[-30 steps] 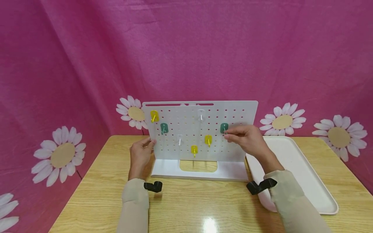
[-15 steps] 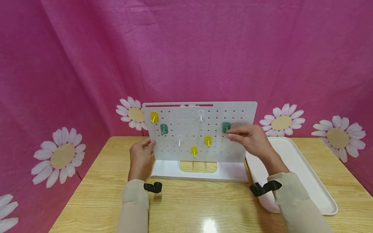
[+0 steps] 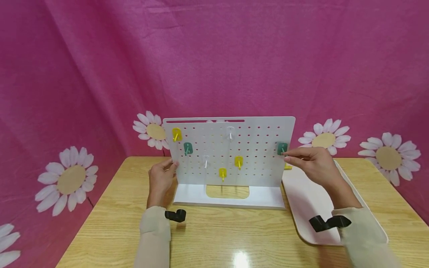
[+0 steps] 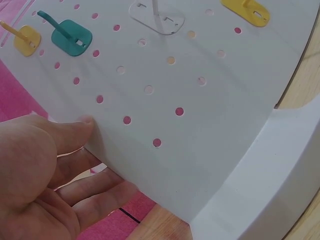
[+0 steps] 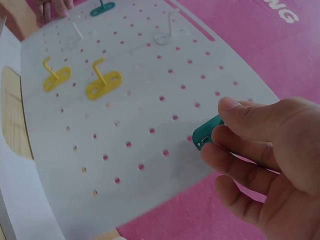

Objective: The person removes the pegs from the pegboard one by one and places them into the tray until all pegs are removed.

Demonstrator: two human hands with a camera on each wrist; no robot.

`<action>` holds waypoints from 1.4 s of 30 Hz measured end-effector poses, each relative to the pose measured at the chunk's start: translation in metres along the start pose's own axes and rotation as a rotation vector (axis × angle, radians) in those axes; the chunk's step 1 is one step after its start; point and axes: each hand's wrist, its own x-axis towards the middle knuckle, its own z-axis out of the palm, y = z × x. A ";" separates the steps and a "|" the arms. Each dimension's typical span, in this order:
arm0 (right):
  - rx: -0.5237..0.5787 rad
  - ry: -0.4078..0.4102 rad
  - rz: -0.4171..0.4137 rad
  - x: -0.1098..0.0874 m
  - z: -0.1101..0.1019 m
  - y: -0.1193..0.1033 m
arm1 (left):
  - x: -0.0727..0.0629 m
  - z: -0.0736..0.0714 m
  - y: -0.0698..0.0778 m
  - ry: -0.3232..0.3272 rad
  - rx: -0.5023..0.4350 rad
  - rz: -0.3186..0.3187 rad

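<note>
A white pegboard point(image 3: 261, 173) stands upright on its white base point(image 3: 264, 193). My left hand point(image 3: 161, 180) grips its left edge, thumb on the front face and fingers behind. My right hand point(image 3: 313, 165) pinches a green hook point(image 3: 282, 148) between thumb and fingertips, in front of the board near its right edge. The right wrist view shows the plate of this green hook point(image 5: 206, 134) partly covered by fingers. Other hooks on the board are a green hook point(image 3: 188, 148), a yellow hook point(image 3: 177, 134), two more yellow ones lower down, and two clear hooks, one a clear hook point(image 3: 230, 133).
A white tray point(image 3: 308, 212) lies on the wooden table point(image 3: 214, 234) to the right, under my right forearm. At its far left end a yellow piece point(image 3: 287, 167) shows beside the board. A pink flowered cloth point(image 3: 214, 59) hangs behind the table.
My right hand has moved right with the green hook, from the holes right of centre to the board's right edge. The yellow piece in the tray has come into sight. My left hand stays put.
</note>
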 end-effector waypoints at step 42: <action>-0.003 -0.073 0.397 -0.006 -0.010 0.109 | 0.001 0.002 -0.001 0.043 0.010 0.056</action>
